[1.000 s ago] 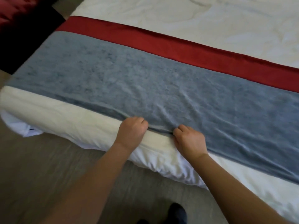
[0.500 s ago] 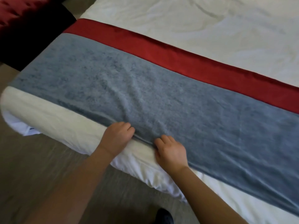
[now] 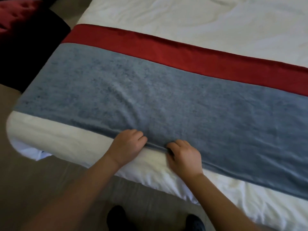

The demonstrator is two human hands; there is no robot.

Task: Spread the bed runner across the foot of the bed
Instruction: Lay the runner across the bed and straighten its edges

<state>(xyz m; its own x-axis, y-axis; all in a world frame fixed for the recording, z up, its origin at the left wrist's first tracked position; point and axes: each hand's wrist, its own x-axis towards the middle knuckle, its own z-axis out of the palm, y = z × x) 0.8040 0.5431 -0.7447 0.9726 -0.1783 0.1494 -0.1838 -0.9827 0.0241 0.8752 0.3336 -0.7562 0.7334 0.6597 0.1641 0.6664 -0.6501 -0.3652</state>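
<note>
My left hand [image 3: 128, 145] and right hand [image 3: 185, 155] sit close together, fingers curled around the near edge of the bed runner [image 3: 166, 100]. The runner, grey with a red band along its far side, lies flat across the foot of the white bed [image 3: 200, 22], with small creases fanning out from my grip. My dark shoes [image 3: 116, 217] stand on the floor [image 3: 41, 189] below.

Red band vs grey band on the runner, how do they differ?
Grey band is wider than red band. Grey band lies nearer the foot edge, red band beyond it. Grey band is creased where left hand and right hand grip it; red band looks smooth. Both run across the bed.
</note>
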